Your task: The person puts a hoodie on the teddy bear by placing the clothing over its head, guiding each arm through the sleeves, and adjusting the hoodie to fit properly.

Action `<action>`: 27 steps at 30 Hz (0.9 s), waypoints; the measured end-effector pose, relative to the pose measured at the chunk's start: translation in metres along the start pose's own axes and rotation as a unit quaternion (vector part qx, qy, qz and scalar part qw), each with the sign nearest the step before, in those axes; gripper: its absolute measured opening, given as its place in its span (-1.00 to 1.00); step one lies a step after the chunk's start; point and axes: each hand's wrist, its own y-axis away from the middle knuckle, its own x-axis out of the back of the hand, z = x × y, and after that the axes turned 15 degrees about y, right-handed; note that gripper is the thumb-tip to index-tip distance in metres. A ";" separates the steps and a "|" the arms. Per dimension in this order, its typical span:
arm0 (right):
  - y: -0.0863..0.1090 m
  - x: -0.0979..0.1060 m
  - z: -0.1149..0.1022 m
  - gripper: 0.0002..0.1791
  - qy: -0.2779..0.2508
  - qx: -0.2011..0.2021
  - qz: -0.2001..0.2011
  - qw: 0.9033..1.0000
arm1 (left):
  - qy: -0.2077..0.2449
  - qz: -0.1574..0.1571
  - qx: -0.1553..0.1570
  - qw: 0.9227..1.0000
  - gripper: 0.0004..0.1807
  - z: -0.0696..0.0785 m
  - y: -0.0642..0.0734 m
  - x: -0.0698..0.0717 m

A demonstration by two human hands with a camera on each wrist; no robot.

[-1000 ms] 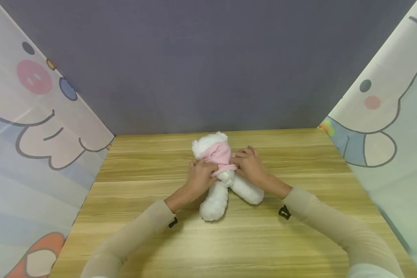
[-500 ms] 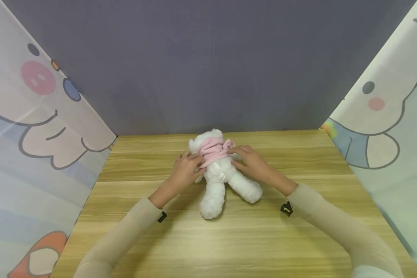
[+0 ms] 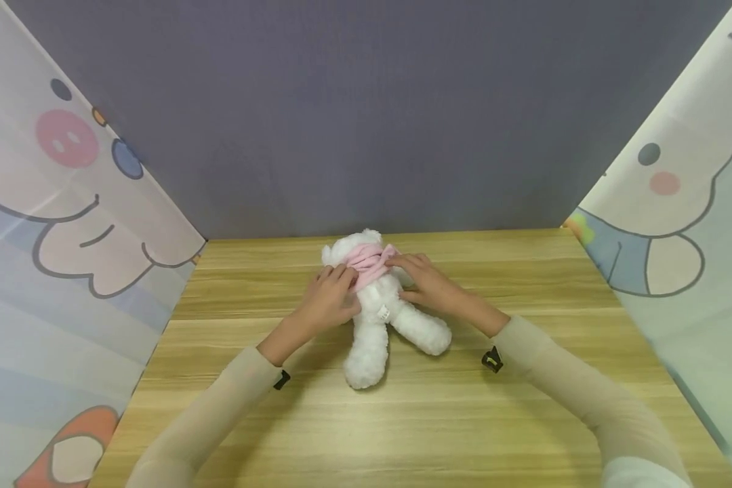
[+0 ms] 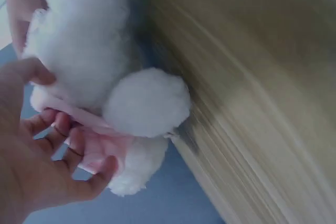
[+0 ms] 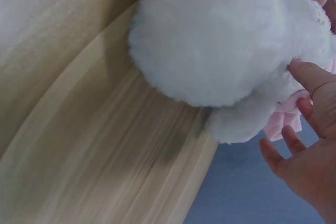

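Note:
A white fluffy stuffed toy (image 3: 367, 352) lies on the wooden table, legs spread toward me, with a small white tag (image 3: 383, 312) low on its body. A pink cloth garment (image 3: 369, 259) is bunched round its upper part, below the head (image 3: 354, 245). My left hand (image 3: 325, 301) is at the garment's left edge; in the left wrist view its curled fingers hold the pink hem (image 4: 79, 113) while the thumb lies against the fur. My right hand (image 3: 433, 288) touches the garment's right side with spread fingers, its thumb (image 5: 310, 74) pressing the white fur in the right wrist view.
The wooden table (image 3: 402, 434) spreads around the toy and ends at a dark grey panel (image 3: 366, 122) behind it. Cartoon-printed curtains stand at the left (image 3: 12, 305) and right (image 3: 695, 169). A small black clip-like piece hangs below each sleeve cuff.
The pink garment has been pushed up toward the toy's head, baring the lower back and tag. Both hands loosened and shifted along its edges; the toy has slid slightly left.

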 end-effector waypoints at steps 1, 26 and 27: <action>0.000 -0.001 0.000 -0.25 0.000 0.000 -0.001 1.000 | 0.010 -0.013 0.008 1.000 -0.54 0.002 0.003 0.000; 0.002 -0.018 0.001 -0.47 0.040 0.055 0.061 0.996 | -0.070 0.056 -0.108 0.990 -0.76 0.002 0.010 -0.035; 0.002 -0.019 0.001 -0.47 0.046 0.059 0.064 0.995 | -0.070 0.059 -0.108 0.990 -0.77 0.002 0.010 -0.035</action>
